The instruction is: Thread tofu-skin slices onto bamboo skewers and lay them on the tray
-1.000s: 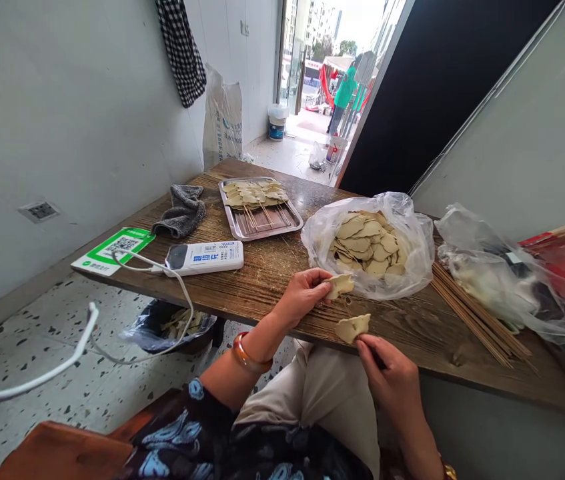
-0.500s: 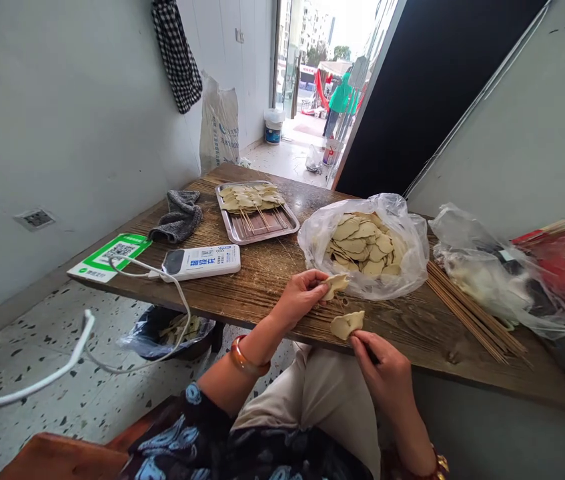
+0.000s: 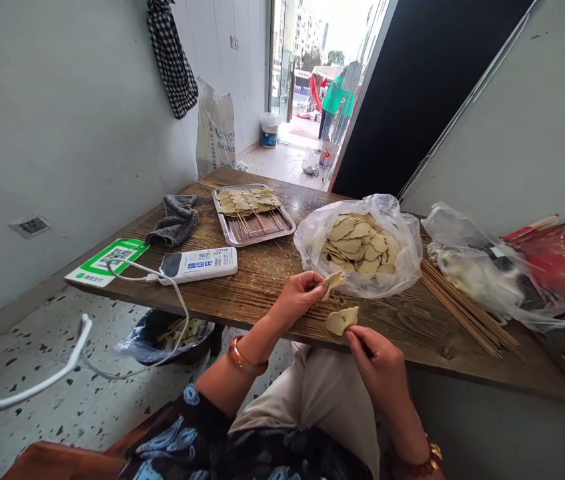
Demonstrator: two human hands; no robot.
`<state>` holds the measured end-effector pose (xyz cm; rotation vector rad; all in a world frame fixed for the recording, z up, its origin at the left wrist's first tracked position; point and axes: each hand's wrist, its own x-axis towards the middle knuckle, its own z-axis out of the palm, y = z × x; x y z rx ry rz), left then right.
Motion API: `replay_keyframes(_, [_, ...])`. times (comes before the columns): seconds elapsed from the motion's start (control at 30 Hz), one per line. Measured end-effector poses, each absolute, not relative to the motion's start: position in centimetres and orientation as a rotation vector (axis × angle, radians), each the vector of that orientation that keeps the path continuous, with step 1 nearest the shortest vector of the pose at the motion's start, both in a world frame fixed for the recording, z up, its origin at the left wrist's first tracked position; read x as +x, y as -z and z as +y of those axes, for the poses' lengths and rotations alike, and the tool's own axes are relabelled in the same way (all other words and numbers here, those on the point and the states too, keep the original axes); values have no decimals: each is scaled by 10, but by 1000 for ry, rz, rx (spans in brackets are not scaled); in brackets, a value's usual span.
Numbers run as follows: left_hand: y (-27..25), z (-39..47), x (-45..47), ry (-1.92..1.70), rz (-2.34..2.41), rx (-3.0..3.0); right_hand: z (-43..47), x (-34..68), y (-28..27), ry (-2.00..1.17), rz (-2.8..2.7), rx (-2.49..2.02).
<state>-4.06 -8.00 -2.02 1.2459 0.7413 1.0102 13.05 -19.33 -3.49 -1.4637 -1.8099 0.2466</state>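
Note:
Above the table's near edge, my left hand pinches a thin, pale yellowish slice between thumb and fingers. Lower and to the right, my right hand has its fingertips closed on the lower edge of another pale slice. The two slices are a short way apart. Whether a stick lies inside the right hand, I cannot tell. Just beyond both hands stands an open clear plastic bag heaped with similar slices. A metal tray farther back holds slices threaded on sticks.
Bare wooden sticks lie right of the bag, beside more plastic bags. On the left are a white device with a cable, a green QR card and a grey cloth. A lined bin stands below.
The whole view has shifted slightly. Both hands keep hold of their slices, and the right-hand slice is turned a little, with the gap between them much the same.

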Motion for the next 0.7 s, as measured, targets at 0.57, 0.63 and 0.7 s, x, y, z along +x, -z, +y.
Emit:
replay_keyframes(0.57, [21, -88, -34, -961, 548, 1032, -194, 119, 25, -376, -1611, -1431])
replay_keyframes(0.63, [21, -92, -30, -966, 541, 997, -196, 119, 24, -417, -1606, -1426])
replay_keyframes(0.7, [20, -95, -28, -961, 557, 960, -199, 122, 25, -481, -1590, -1418])
